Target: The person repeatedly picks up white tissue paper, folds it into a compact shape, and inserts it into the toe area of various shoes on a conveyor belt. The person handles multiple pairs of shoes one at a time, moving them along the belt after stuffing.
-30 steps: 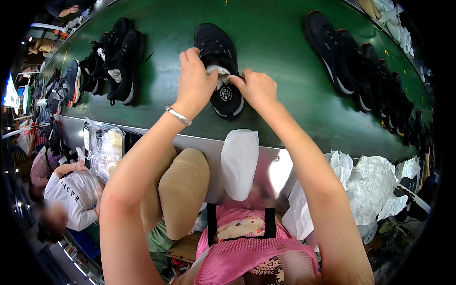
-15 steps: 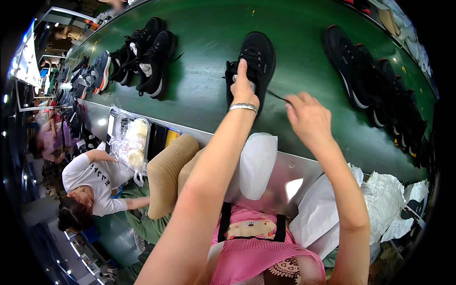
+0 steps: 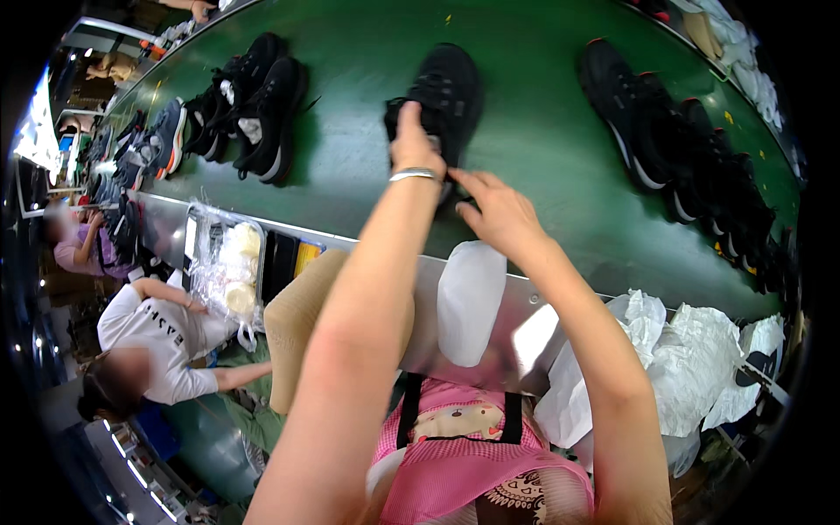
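Note:
A black lace-up sneaker [image 3: 453, 87] lies on the green work surface, toe pointing away from me. My left hand [image 3: 415, 144] is closed on it at the opening, thumb along the tongue and laces; its other fingers are mostly hidden. At the heel, my right hand [image 3: 500, 210] has its index finger stretched to the shoe's back edge and its thumb apart. Nothing shows clearly between those fingers. Closer to me, a white foot-shaped piece [image 3: 472, 306] rests on the metal edge, beside a stack of tan foot-shaped pieces [image 3: 302, 319].
Black sneakers [image 3: 271, 114] stand at the left, and a row of black sneakers [image 3: 652, 131] at the right. A plastic-wrapped tray [image 3: 223, 262] sits on the near-left edge. Crumpled white paper [image 3: 691, 367] lies near right. A person in a white shirt [image 3: 171, 337] is at the left.
My right hand has moved left to the sneaker's heel; the thin dark strip seen between its fingers and the shoe no longer shows. The whole view has shifted slightly.

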